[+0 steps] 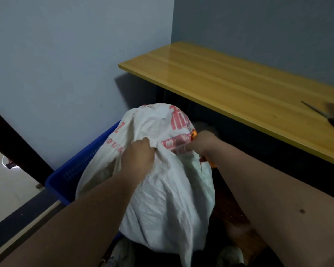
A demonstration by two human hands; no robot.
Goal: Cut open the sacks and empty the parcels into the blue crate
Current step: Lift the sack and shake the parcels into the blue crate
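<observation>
Two hands grip one white sack (162,180), which stands humped over the near corner of the blue crate (73,170), its printed red lettering turned up and away from the person. Judging from that, the main risk is a spill: the sack covers most of the crate's near end and leans past the rim toward the dark floor under the tabletop (229,81), so parcels could drop outside the crate if the cloth is tipped that way. A second risk sits at the right of the sack, where something orange (193,134) shows against the fabric just beside the right hand (202,143); whether it is a tie or a tool I cannot tell, and if it holds the mouth shut the load will not pour. Scissors (320,114) lie blurred on the tabletop, well apart from the sack. The left hand (138,157) bunches a fold of cloth in curled fingers, forearm reaching in from below; the right hand pinches the printed band, wrist turned inward
</observation>
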